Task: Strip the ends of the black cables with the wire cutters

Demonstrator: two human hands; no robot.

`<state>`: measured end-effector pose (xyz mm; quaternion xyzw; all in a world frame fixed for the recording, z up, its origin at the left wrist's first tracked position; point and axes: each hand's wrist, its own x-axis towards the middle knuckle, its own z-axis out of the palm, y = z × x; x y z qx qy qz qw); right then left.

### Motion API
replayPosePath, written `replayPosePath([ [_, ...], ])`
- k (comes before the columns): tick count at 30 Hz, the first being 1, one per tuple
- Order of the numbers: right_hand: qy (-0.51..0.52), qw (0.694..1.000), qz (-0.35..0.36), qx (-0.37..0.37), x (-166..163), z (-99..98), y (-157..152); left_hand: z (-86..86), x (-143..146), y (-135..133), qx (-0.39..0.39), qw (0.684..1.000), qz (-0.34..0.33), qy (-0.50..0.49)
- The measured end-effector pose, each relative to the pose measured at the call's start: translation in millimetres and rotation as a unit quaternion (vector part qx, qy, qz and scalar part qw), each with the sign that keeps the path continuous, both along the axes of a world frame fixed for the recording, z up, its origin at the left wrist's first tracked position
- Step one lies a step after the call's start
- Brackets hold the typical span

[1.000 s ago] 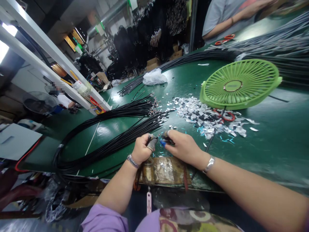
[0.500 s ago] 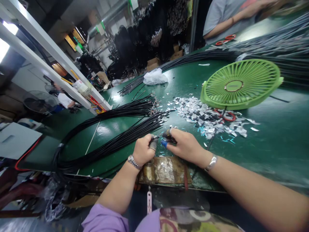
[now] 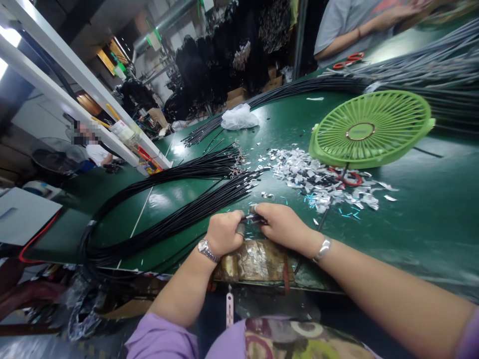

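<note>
My left hand (image 3: 223, 232) is closed in a fist near the table's front edge, pinching the end of a black cable. My right hand (image 3: 281, 224) is closed too, fingertip to fingertip with the left, gripping a small dark tool whose shape I cannot make out. A long bundle of black cables (image 3: 175, 219) runs from my hands out to the left and loops back. A second bundle of black cables (image 3: 194, 170) lies behind it, its stripped ends pointing right. A pile of silver foil scraps (image 3: 318, 182) lies just beyond my right hand.
A green plastic fan grille (image 3: 368, 128) lies flat at the right. Red-handled scissors (image 3: 348, 178) sit among the scraps. A white plastic bag (image 3: 239, 117) and more cables (image 3: 411, 70) lie farther back. Another person's arm (image 3: 348, 35) rests across the table. A taped pad (image 3: 254, 260) covers the front edge.
Both hands have drawn slightly toward the front edge and closed tighter together. The blue tip seen between them earlier is now hidden.
</note>
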<state>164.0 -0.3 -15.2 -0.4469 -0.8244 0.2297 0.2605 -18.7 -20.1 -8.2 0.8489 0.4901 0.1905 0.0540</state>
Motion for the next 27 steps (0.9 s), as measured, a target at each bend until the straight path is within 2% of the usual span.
replayPosePath([
  [2, 0.149, 0.983, 0.031, -0.099, 0, -2.3, 4, 2.0, -2, 2, -0.089, 0.987, -0.005, -0.132],
  [3, 0.232, 0.957, 0.054, -0.163, -1, -4.0, 5, 3.1, -4, 4, -0.145, 0.969, -0.009, -0.200],
  [6, 0.415, 0.830, 0.126, -0.350, -5, -9.3, 6, 5.4, -7, 10, -0.298, 0.895, -0.018, -0.331],
  [7, 0.438, 0.799, 0.144, -0.385, -6, -10.7, 6, 5.7, -7, 12, -0.333, 0.877, -0.018, -0.346],
  [8, 0.443, 0.788, 0.152, -0.399, -6, -11.6, 7, 5.8, -7, 14, -0.360, 0.864, -0.017, -0.351],
  [9, 0.431, 0.801, 0.148, -0.388, -6, -12.0, 9, 5.6, -5, 16, -0.378, 0.858, -0.011, -0.348],
  [10, 0.400, 0.837, 0.128, -0.352, -5, -11.7, 10, 5.3, -4, 16, -0.387, 0.857, 0.001, -0.340],
  [12, 0.272, 0.935, 0.055, -0.219, -3, -9.1, 12, 4.8, 2, 15, -0.378, 0.873, 0.038, -0.305],
  [13, 0.182, 0.974, 0.013, -0.138, -2, -7.2, 12, 4.8, 5, 13, -0.359, 0.890, 0.055, -0.276],
  [14, 0.091, 0.993, -0.021, -0.069, -1, -5.0, 11, 5.2, 8, 10, -0.326, 0.912, 0.067, -0.241],
  [16, -0.035, 0.998, -0.049, 0.007, -1, -1.0, 7, 6.7, 10, 4, -0.227, 0.956, 0.072, -0.169],
  [17, -0.058, 0.997, -0.050, 0.020, -1, 0.3, 5, 7.7, 10, 2, -0.177, 0.970, 0.072, -0.148],
  [19, -0.012, 1.000, -0.027, -0.003, -2, 0.7, 2, 9.2, 5, 1, -0.134, 0.976, 0.067, -0.157],
  [21, 0.128, 0.986, 0.036, -0.099, -2, -2.2, 2, 8.9, -2, 6, -0.202, 0.951, 0.043, -0.230],
  [23, 0.275, 0.925, 0.126, -0.230, -2, -6.8, 5, 6.5, -8, 12, -0.333, 0.893, 0.003, -0.303],
  [24, 0.312, 0.897, 0.156, -0.273, -2, -8.8, 7, 4.8, -9, 16, -0.383, 0.866, -0.010, -0.320],
  [25, 0.325, 0.886, 0.162, -0.290, -2, -10.4, 9, 3.3, -9, 18, -0.411, 0.851, -0.008, -0.328],
  [26, 0.312, 0.898, 0.138, -0.279, -2, -11.2, 10, 1.9, -8, 19, -0.412, 0.851, 0.006, -0.326],
  [27, 0.265, 0.930, 0.094, -0.237, -1, -11.4, 11, 1.1, -6, 20, -0.392, 0.864, 0.027, -0.316],
])
